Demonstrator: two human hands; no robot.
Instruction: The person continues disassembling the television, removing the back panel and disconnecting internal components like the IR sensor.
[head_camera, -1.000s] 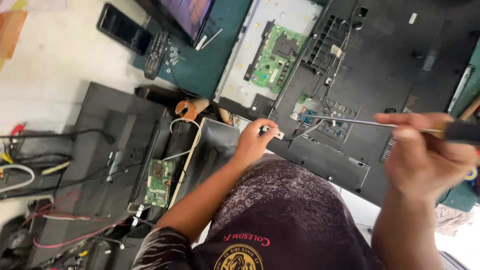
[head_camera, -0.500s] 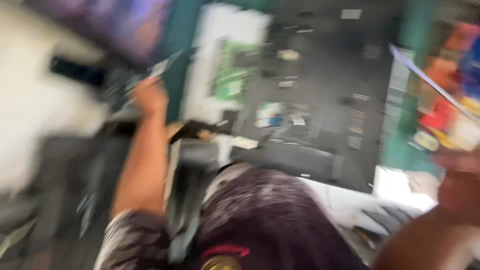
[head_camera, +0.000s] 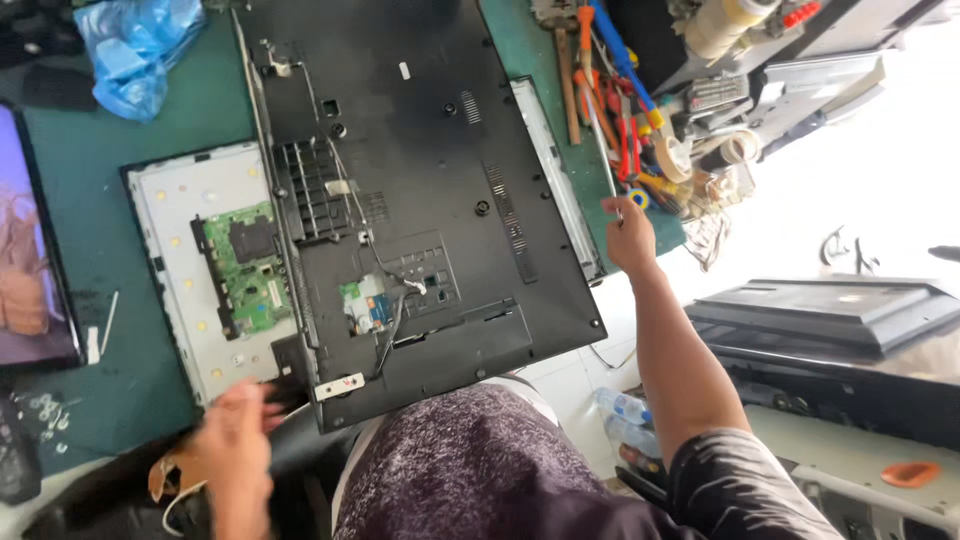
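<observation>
Screwdriver (head_camera: 598, 130) sits clamped in my right hand (head_camera: 628, 232), fingers wrapped tight around its lower end, and the long thin shaft runs up and away from my knuckles toward the pile of hand tools (head_camera: 640, 120) heaped at the bench edge. Just off my thumb side lies the big black television back cover (head_camera: 420, 180), its right edge near my fist but not touching it. Down low, my left hand (head_camera: 232, 440) is blurred; I cannot tell whether those fingers are apart or closed. Its fingertips reach the lower left corner of the black cover, right by a small white strip (head_camera: 338, 385). Beyond those fingertips, up the bench, rests the white panel (head_camera: 180, 200) with its green circuit board (head_camera: 245, 268). A smaller board (head_camera: 368, 306) with loose wires sits on the cover between my two hands. A blue plastic bag (head_camera: 130, 50) lies far from both.
</observation>
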